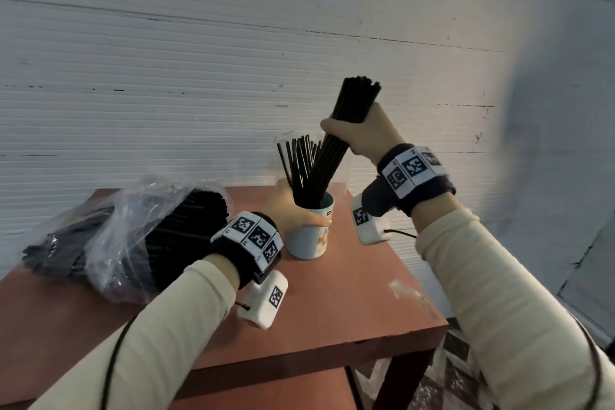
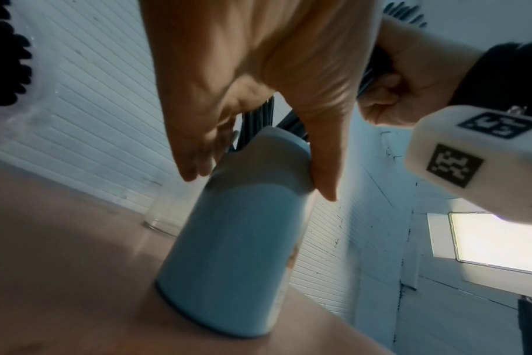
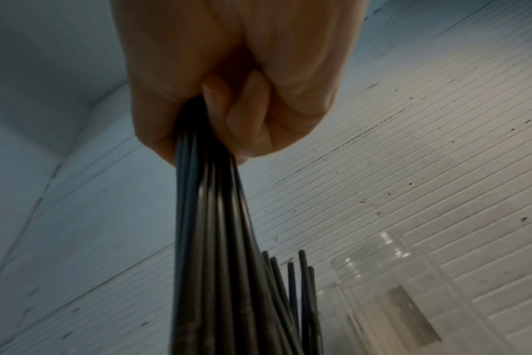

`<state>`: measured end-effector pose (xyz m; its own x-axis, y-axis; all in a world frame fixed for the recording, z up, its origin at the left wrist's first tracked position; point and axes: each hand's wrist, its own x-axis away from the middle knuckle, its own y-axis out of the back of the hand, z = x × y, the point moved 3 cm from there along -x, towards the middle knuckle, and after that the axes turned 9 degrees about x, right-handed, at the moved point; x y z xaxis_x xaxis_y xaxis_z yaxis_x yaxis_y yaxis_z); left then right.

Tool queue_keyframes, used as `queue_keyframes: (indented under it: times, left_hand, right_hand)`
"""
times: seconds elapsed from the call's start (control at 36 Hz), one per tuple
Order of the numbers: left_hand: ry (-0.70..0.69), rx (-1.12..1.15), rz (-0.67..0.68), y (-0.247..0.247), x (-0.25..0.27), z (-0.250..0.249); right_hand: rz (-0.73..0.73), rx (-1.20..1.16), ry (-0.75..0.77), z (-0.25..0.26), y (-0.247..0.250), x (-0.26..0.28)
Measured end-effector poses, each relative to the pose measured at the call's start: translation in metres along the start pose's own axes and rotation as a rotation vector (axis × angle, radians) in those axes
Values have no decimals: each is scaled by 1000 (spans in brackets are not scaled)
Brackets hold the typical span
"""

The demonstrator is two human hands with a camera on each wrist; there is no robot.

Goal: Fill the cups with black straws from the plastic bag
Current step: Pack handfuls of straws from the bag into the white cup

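Observation:
A pale blue cup point(image 1: 307, 238) stands on the red-brown table point(image 1: 349, 293). My left hand point(image 1: 291, 208) grips it near the rim, thumb on one side and fingers on the other, as the left wrist view shows on the cup point(image 2: 237, 240). My right hand point(image 1: 357, 138) holds a thick bundle of black straws point(image 1: 351, 110) in a fist, tilted, with the lower ends inside the cup. Several loose straws point(image 1: 299, 160) stand in the cup beside the bundle. In the right wrist view my right hand point(image 3: 228, 84) is wrapped round the bundle point(image 3: 216, 240).
A clear plastic bag point(image 1: 149, 226) full of black straws lies at the table's left, with more bagged straws point(image 1: 56, 253) beyond it. A clear cup point(image 3: 395, 288) stands behind the blue one, close to the ribbed white wall point(image 1: 199, 76). The table's right edge point(image 1: 432, 309) is near.

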<state>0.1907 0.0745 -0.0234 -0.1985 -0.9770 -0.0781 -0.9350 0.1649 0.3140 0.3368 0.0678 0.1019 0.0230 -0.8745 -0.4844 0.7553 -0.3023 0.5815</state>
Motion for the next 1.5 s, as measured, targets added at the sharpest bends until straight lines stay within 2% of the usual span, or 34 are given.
queue_keyframes:
  times: [0.11, 0.25, 0.33, 0.42, 0.61, 0.69, 0.78, 0.92, 1.06, 1.19, 1.33, 1.42, 1.5]
  left_hand:
    - [-20, 19, 59, 1, 5, -4]
    - [-20, 28, 59, 2, 5, 4]
    - [-21, -10, 66, 3, 5, 4]
    - [-24, -4, 56, 4, 2, 7]
    - [-39, 26, 63, 2, 2, 7]
    - [-43, 40, 37, 2, 3, 8]
    - [-36, 37, 26, 1, 4, 6]
    - [-17, 0, 18, 1, 6, 2]
    - [13, -44, 16, 0, 8, 1]
    - [36, -40, 32, 1, 11, -3]
    - [83, -42, 69, 5, 17, -4]
    - [78, -69, 74, 11, 22, -5]
    - [75, -150, 20, 25, 31, -5]
  right_hand:
    - [156, 89, -58, -8, -23, -9]
    - [373, 210, -144, -22, -45, -3]
    - [433, 203, -162, -27, -50, 6]
    - [362, 166, -118, -27, -46, 13]
    - [-72, 411, 26, -22, -35, 15]
    - [-179, 306, 187, -17, -37, 14]
    - [-155, 305, 323, -14, -43, 13]
    - [-13, 409, 319, -20, -54, 7]
    - [-88, 453, 396, -15, -51, 5]
    - [-2, 479, 353, -14, -50, 6]
    - [-59, 520, 357, -3, -40, 9]
    - [-118, 433, 409, 10, -35, 15]
    - [-178, 330, 464, 26, -35, 25]
